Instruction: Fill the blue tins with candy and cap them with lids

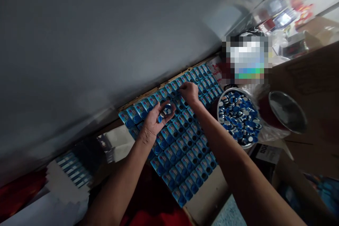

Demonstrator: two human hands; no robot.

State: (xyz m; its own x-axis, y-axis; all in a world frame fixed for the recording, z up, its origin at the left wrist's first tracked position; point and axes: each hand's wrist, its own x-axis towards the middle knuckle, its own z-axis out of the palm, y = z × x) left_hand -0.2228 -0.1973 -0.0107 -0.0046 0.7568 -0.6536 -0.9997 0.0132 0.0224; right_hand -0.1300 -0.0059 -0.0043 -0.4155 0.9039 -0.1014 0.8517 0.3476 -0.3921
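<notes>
My left hand point(154, 117), palm up and cupped, holds several small round blue-and-silver discs point(166, 111). Below both hands spread rows of blue printed blister cards point(174, 146), each with a round hollow at one end. Many hollows on the left look blue, while those further right look dark. My right hand point(189, 93) is over the upper rows, its fingers pinched together close to a card; whatever is between the fingertips is hidden. To the right, a round metal bowl point(217, 107) is heaped with more of these discs point(239, 116).
A grey wall point(79, 42) rises along the table's far edge. Beyond the bowl is a tilted dark red container with a shiny lid-like face point(287, 112). Cardboard boxes point(315, 74) stand at the right; stacked packs point(74, 169) lie at lower left.
</notes>
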